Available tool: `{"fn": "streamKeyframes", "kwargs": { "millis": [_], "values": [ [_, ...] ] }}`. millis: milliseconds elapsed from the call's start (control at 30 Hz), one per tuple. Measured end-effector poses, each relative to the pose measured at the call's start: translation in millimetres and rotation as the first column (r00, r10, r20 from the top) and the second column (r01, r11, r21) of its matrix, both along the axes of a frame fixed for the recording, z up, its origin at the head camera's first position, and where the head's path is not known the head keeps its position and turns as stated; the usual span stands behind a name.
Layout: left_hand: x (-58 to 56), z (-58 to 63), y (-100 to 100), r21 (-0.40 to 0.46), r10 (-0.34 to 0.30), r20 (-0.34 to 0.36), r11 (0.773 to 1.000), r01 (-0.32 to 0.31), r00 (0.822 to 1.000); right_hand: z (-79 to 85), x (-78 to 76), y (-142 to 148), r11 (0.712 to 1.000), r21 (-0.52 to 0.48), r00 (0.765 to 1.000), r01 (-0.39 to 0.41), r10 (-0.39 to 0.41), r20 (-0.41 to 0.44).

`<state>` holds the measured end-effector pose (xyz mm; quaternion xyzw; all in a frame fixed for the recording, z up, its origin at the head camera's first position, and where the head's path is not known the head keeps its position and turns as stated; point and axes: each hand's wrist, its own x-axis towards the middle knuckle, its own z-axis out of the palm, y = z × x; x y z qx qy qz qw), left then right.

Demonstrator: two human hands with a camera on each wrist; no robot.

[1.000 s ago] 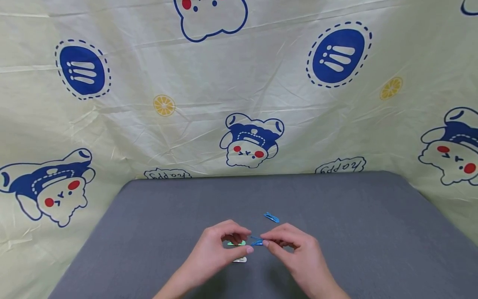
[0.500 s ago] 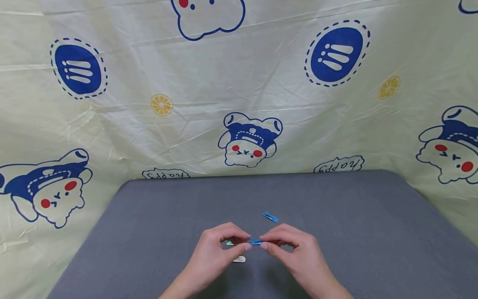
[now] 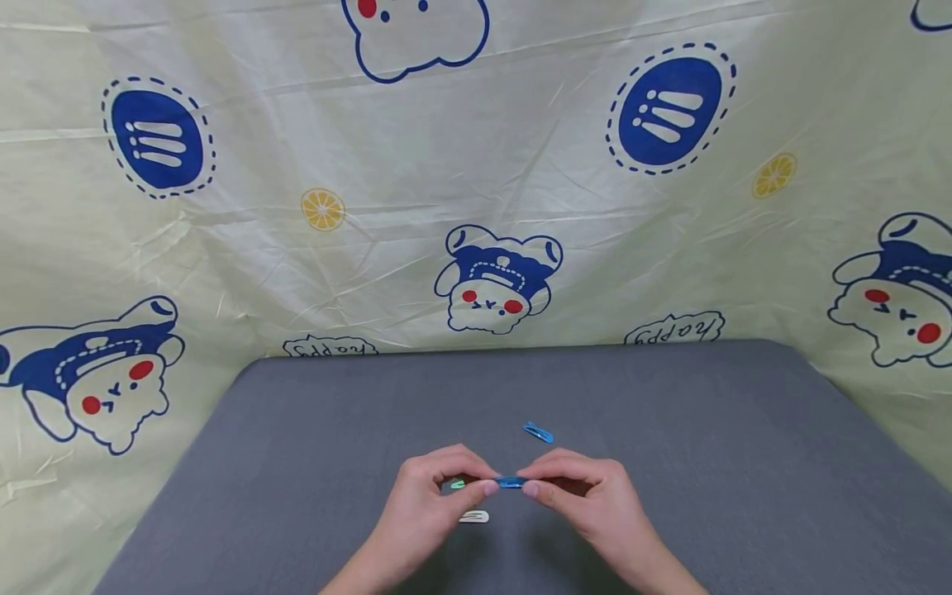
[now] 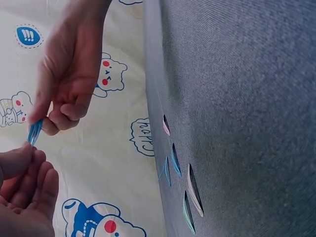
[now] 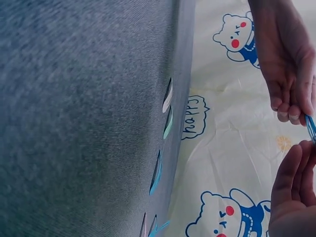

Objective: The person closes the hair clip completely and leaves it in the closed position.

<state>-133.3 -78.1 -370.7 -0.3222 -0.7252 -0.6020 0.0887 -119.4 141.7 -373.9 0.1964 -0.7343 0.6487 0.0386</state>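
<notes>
A blue snap hair clip is stretched between my two hands above the table, and its halves look pressed together. My left hand pinches its left end between thumb and fingers. At the other end, my right hand pinches it the same way. The left wrist view shows this blue hair clip raised off the table, with fingertips covering both ends. Below the left hand lie a green hair clip, partly hidden by its fingers, and a white hair clip.
Another blue hair clip lies beyond my hands on the grey table. A pink hair clip shows on the table in the left wrist view. A printed cloth hangs behind the table's far edge.
My left fingers, spread around the blue clip's end a second ago, have closed onto it. The clip's halves stood apart and now lie together. My right hand keeps its grip.
</notes>
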Motion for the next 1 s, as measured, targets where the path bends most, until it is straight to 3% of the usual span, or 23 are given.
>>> {"fn": "streamKeyframes", "kwargs": {
  "millis": [100, 200, 333, 433, 567, 700, 833, 1000],
  "values": [
    [-1.9, -1.3, -0.2, 0.042, -0.056, 0.024, 0.998, 0.055, 0.998, -1.5, -1.7, 2.1, 0.999, -0.003, 0.999, -0.049, 0.049, -0.016],
    [-3.0, -1.8, -0.8, 0.073, -0.112, 0.093, 0.992, 0.105, 0.989, -3.0, -3.4, 4.1, 0.994, -0.01, 0.993, -0.112, 0.112, -0.027],
    [-4.3, -3.7, -1.7, 0.128, -0.227, 0.182, 0.97, 0.206, 0.957, -4.3, -4.9, 7.0, 0.975, -0.05, 0.976, -0.215, 0.215, 0.012],
    [-6.0, -5.6, -1.8, 0.153, -0.266, 0.208, 0.959, 0.237, 0.941, -5.1, -4.8, 8.7, 0.963, -0.085, 0.963, -0.255, 0.261, 0.064],
    [-7.7, -6.9, -1.4, 0.129, -0.216, 0.22, 0.973, 0.191, 0.951, -6.0, -5.1, 8.5, 0.967, -0.11, 0.956, -0.231, 0.246, 0.159],
    [-7.8, -5.9, -1.5, 0.068, -0.125, 0.218, 0.991, 0.113, 0.968, -6.4, -5.7, 7.4, 0.968, -0.159, 0.943, -0.194, 0.229, 0.24],
    [-6.7, -4.1, -2.1, 0.002, -0.037, 0.159, 0.999, 0.037, 0.987, -7.1, -6.2, 7.7, 0.948, -0.241, 0.931, -0.208, 0.267, 0.248],
    [-4.7, -4.2, -2.2, -0.058, 0.006, 0.06, 0.998, -0.003, 0.998, -5.2, -6.1, 8.2, 0.935, -0.29, 0.911, -0.206, 0.291, 0.293]
  ]
}}
